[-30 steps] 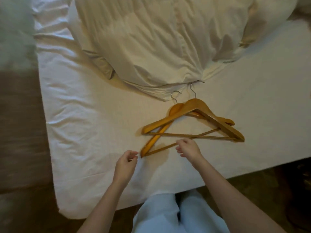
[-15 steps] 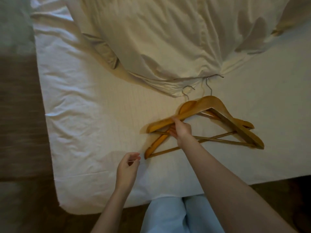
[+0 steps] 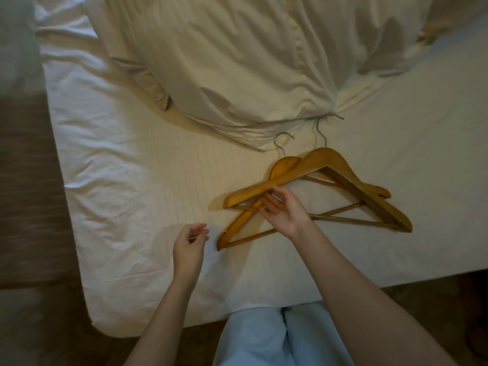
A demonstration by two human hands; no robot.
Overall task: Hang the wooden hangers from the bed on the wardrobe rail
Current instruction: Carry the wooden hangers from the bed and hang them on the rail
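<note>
Wooden hangers [image 3: 303,169] lie crossed near the front edge of the bed [image 3: 126,186], hooks towards the bunched duvet [image 3: 237,62]. The right hand [image 3: 286,212] reaches in where they cross, fingers [image 3: 269,204] spread wide, probably to gather both; nothing is gripped yet. The left hand [image 3: 188,244] hovers beside them, loosely curled and empty. One hook tip meets the duvet's hem. No wardrobe rail is in view.
</note>
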